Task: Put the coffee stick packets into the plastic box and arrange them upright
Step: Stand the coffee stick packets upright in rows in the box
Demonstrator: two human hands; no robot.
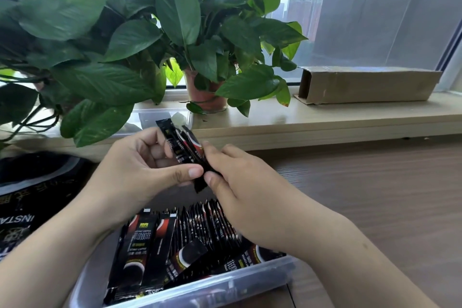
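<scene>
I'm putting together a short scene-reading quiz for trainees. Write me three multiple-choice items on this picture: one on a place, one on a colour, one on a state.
1. Where does the cardboard box lie?
A. in the person's lap
B. on the window sill, right of the plants
C. on top of a plant pot

2. What is the main colour of the coffee stick packets?
A. black
B. white
C. yellow

3. What are the hands doing?
A. both lie flat on the table
B. only one holds anything
C. the left hand and right hand both grip packets near the plastic box

Answers:
1 B: the box lies along the sill by the window frame.
2 A: the wrappers are black with some red and white print.
3 C: fingers of both hands pinch the same small bunch.
</scene>
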